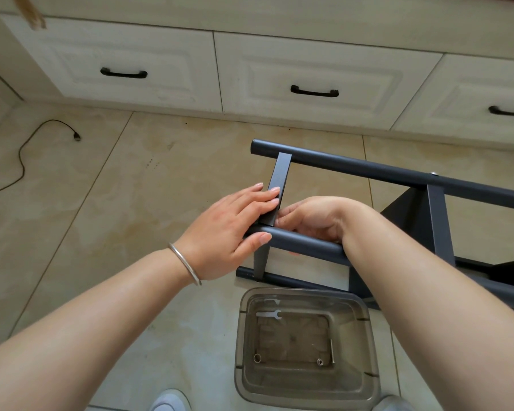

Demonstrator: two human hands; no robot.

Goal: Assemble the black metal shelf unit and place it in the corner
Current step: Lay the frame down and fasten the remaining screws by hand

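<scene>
Just beyond the clear plastic bin (304,390), the matte black shelf frame (398,175) lies on glossy tile; left hand (229,229) grasps its round tube and flat crossbar (276,188), right hand (309,221) pinches the joint, grip partly hidden.

The black metal shelf unit (398,173) lay on its side on the tiled floor (101,203), part-built: round tubes ran left to right, joined by a flat crossbar (279,176) and upright panels further right.
</scene>
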